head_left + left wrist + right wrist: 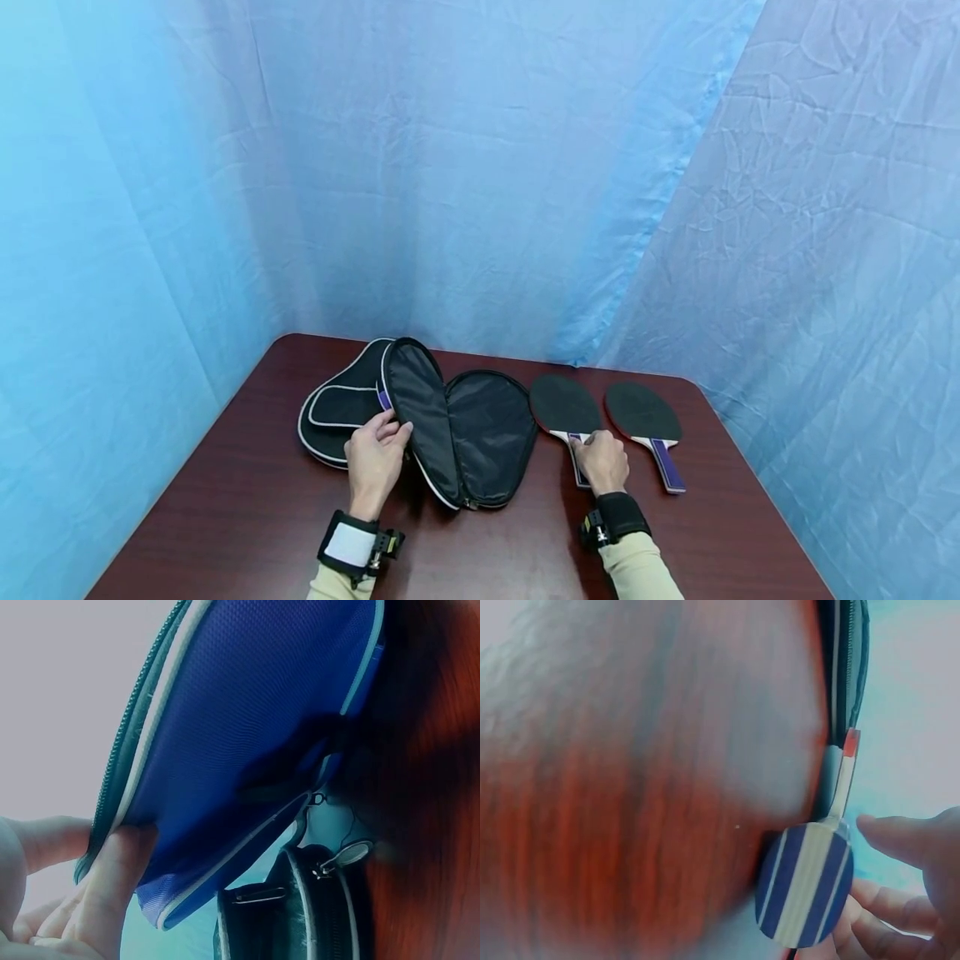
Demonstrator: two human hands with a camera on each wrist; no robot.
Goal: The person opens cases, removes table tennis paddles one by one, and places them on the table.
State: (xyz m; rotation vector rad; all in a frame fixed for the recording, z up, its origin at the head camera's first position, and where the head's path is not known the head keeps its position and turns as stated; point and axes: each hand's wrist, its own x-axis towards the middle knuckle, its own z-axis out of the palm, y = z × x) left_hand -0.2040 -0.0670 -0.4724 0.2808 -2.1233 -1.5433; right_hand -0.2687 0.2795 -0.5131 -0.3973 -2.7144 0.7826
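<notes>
My left hand [375, 457] pinches the zippered edge of an unzipped paddle case [489, 437], lifting one cover between thumb and fingers. The case has a black lining, and its blue-purple outer side [247, 712] with white piping faces the left wrist camera. The other half lies spread on the table. Over at the right, my right hand [602, 462] has its fingers around the handle of a table tennis paddle [564, 404], whose black face points up. The blue-and-white striped handle end [806, 885] faces the right wrist camera, with fingers along one side and the thumb close by.
A second paddle [643, 411] with a purple handle lies to the right. Behind my left hand, a black case [341, 406] with white piping is partly covered by the lifted flap. Blue curtains [480, 167] rise beyond the edges of the dark red-brown table [247, 492].
</notes>
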